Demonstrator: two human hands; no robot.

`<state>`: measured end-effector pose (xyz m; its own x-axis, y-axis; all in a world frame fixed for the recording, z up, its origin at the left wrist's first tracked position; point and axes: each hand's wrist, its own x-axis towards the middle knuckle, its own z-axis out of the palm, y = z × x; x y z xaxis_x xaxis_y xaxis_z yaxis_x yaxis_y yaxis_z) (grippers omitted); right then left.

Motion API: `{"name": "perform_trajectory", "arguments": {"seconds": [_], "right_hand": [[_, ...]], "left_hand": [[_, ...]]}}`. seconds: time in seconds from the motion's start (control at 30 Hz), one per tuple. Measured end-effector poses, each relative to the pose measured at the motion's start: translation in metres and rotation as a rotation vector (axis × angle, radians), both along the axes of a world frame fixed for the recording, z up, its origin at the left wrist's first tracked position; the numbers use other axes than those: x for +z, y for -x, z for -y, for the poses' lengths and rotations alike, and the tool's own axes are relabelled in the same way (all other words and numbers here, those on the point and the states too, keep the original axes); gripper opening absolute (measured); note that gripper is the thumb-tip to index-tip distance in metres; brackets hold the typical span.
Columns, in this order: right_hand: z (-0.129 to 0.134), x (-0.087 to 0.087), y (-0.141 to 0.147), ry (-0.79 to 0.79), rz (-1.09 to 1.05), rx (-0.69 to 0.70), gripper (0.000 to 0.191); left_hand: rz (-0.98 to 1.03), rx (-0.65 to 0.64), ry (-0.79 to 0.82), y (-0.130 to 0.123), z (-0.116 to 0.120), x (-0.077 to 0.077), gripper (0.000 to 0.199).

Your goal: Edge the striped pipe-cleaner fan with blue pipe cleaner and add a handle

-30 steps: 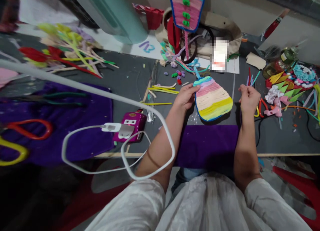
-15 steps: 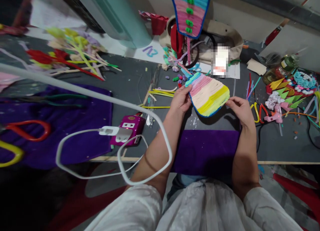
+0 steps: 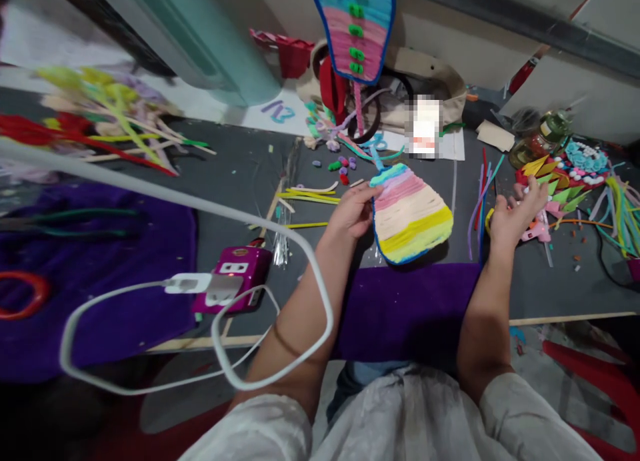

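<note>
My left hand [image 3: 354, 209] pinches the upper left edge of a striped pipe-cleaner panel [image 3: 413, 214]. The panel has blue edging and bands of blue, lilac, pink, cream and yellow, with a short light-blue stem at its top. Off to the right, my right hand [image 3: 517, 214] is apart from the panel, its fingers spread and holding nothing. It hovers over a pink glue gun [image 3: 539, 232], which it partly covers. Just left of that hand lie loose purple, red and teal pipe cleaners [image 3: 483, 198].
A similar panel with green knots [image 3: 356, 31] stands at the back before a beige bag [image 3: 440, 81]. White cable loops from a purple power socket [image 3: 245, 281] across my left forearm. Purple cloth [image 3: 405, 308] covers the front edge. A glass jar [image 3: 543, 138] stands back right.
My right hand has let go of the panel's right edge and moved right toward the glue gun. My left hand still holds the panel, which now hangs slightly lower. The view has shifted.
</note>
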<state>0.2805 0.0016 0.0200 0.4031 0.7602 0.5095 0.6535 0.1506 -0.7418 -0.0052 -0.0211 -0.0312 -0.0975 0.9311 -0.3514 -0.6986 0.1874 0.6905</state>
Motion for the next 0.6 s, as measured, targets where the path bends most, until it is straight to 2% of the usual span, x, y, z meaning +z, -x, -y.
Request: {"name": "perform_trajectory", "arguments": {"seconds": [0.1,0.17,0.3,0.5,0.6], "right_hand": [[0.0,-0.002,0.001,0.07,-0.085,-0.002,0.034],[0.001,-0.004,0.004,0.109,-0.048,-0.004,0.035],[0.002,-0.007,0.012,0.102,-0.013,0.072,0.032],[0.011,-0.004,0.034,0.238,-0.01,0.188,0.038],[0.014,-0.004,0.043,0.21,-0.009,0.271,0.024]], "left_hand": [[-0.081,-0.094,0.007,-0.01,0.005,0.007,0.025],[-0.102,-0.134,0.02,-0.016,0.007,0.011,0.027],[-0.118,-0.137,0.023,-0.024,0.011,0.016,0.035],[-0.204,-0.161,0.029,-0.031,0.016,0.02,0.037],[-0.193,-0.189,0.006,-0.033,0.018,0.021,0.036]]}}
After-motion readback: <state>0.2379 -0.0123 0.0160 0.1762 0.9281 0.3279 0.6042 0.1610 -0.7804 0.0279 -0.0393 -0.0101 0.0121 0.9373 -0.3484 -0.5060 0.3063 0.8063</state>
